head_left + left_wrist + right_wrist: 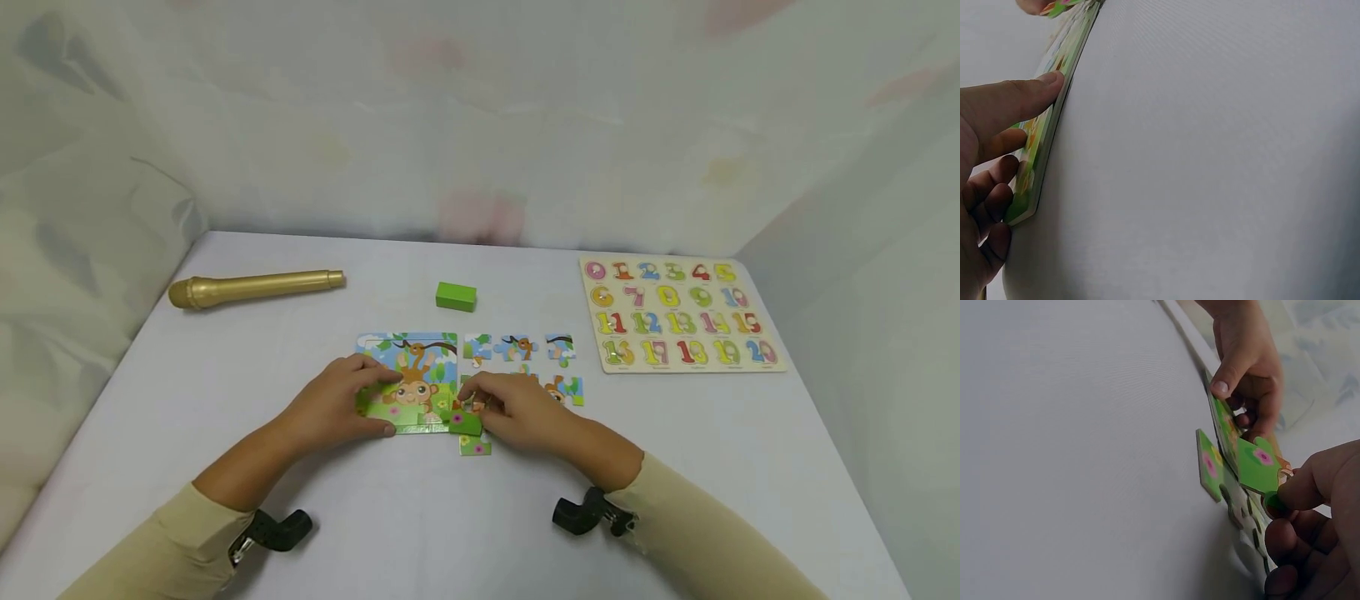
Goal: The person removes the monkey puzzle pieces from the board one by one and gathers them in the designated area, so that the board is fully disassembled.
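My left hand holds the left side of a monkey jigsaw board, its thumb along the near edge and bent fingers at the left side. Between thumb and fingers, my right hand pinches a green puzzle piece with a pink flower, tilted above the board's lower right corner. Just below it lies another flowered piece on the table. Several loose pieces, among them one with a branch, lie right of the board; my right hand hides some.
A green block sits behind the jigsaw board. At the back left lies a gold toy microphone. A wooden number board is on the right of the white table. Fabric walls stand at the back and sides.
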Motion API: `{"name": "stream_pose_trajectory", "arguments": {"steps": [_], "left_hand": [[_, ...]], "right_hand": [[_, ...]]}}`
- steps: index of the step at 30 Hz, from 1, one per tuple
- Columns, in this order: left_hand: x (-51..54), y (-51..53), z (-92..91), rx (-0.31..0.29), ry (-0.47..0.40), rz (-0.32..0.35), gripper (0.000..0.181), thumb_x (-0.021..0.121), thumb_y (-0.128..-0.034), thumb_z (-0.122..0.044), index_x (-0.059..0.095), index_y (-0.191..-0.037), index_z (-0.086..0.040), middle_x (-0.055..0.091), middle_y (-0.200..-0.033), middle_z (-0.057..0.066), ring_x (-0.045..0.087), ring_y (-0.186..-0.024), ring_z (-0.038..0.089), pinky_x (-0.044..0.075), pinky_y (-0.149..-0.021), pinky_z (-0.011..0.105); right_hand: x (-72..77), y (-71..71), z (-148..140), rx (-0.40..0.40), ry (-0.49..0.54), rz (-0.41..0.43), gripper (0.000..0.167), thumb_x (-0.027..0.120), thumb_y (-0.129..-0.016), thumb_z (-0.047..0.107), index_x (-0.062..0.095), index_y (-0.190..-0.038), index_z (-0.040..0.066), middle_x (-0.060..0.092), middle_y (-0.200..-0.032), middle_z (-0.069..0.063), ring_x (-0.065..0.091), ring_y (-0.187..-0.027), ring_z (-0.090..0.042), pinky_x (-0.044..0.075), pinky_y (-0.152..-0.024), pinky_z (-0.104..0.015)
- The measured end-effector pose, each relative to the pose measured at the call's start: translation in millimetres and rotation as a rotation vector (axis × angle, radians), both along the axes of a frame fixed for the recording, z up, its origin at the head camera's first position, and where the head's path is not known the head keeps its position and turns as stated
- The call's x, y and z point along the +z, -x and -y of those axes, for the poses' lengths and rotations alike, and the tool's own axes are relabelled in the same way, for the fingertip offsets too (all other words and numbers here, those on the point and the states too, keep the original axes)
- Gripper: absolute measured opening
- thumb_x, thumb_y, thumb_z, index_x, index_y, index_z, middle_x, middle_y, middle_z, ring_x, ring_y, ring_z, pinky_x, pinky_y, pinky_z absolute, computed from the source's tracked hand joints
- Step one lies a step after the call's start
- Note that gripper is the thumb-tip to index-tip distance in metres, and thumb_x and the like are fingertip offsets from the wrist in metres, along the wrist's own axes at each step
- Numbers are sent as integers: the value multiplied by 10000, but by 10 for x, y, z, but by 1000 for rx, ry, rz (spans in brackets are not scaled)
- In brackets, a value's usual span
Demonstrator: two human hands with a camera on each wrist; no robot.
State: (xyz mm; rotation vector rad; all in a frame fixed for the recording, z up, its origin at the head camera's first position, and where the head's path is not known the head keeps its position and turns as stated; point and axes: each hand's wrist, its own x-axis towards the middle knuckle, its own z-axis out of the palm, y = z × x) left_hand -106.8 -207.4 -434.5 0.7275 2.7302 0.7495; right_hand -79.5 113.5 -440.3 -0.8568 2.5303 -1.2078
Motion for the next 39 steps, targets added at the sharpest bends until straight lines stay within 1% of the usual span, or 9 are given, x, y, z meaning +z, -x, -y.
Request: {"name": "stream_pose_trajectory", "arguments": {"steps": [4,9,14,19,25,28,32,36,39], "left_hand": [[-3,3,-6,1,1,2,670,996,-753,-327,739,-1353,-176,627,-1298,77,566,-1237,355,487,-1007,552],[-25,5,1,1,8,-4,672,997,-752,-337,740,-1352,-179,628,-1298,76,568,-1230,348,484,-1005,550],[-39,7,20,1,11,-1,673,997,-751,-347,740,-1351,-184,629,-1306,83,570,-1229,346,488,-999,549],[-29,9,13,3,8,6,671,995,-755,-351,739,-1352,-183,624,-1305,77,563,-1235,343,484,-1005,552],[-19,7,5,4,12,12,670,996,-755,-349,739,-1351,-183,620,-1307,81,559,-1239,346,483,-1009,553],[-23,8,5,2,17,13,671,994,-758,-352,737,-1355,-186,618,-1309,81,557,-1240,344,484,-1009,550],[-20,5,2,-2,20,16,669,989,-764,-354,735,-1360,-188,617,-1309,83,556,-1235,341,486,-1005,547],[-14,3,1,-3,20,15,664,987,-768,-353,735,-1358,-182,618,-1306,82,557,-1231,337,485,-1005,545],[-11,5,2,-1,22,12,662,987,-769,-352,735,-1357,-178,619,-1306,80,560,-1229,335,485,-1005,542]], "right_hand": [[-19,-60,-104,-26,-12,-7,272,622,-977,20,722,-1182,167,694,-965,96,567,-749,-66,498,-689,-276],[7,-152,-221,-54,-54,-34,264,621,-984,41,718,-1183,184,680,-1004,107,577,-820,-76,512,-746,-290],[38,-222,-322,-58,-61,-26,269,619,-981,19,722,-1183,164,681,-996,99,576,-822,-80,516,-737,-285],[36,-274,-432,-71,-100,-28,283,630,-971,15,727,-1180,179,675,-999,105,556,-803,-68,509,-726,-279],[14,-327,-535,-75,-126,-47,274,648,-976,28,716,-1188,188,675,-1019,103,565,-820,-68,518,-727,-278],[0,-350,-569,-80,-142,-66,270,646,-968,22,715,-1172,184,690,-1033,97,582,-843,-58,529,-748,-281],[-3,-391,-609,-102,-162,-87,266,647,-954,9,717,-1155,169,704,-1032,93,596,-857,-52,537,-760,-284],[-10,-414,-640,-133,-172,-92,266,668,-947,8,720,-1151,170,701,-1024,99,592,-833,-47,538,-739,-276],[-25,-422,-650,-146,-182,-114,254,685,-941,8,726,-1136,166,691,-1018,101,580,-817,-41,535,-730,-266]]}}
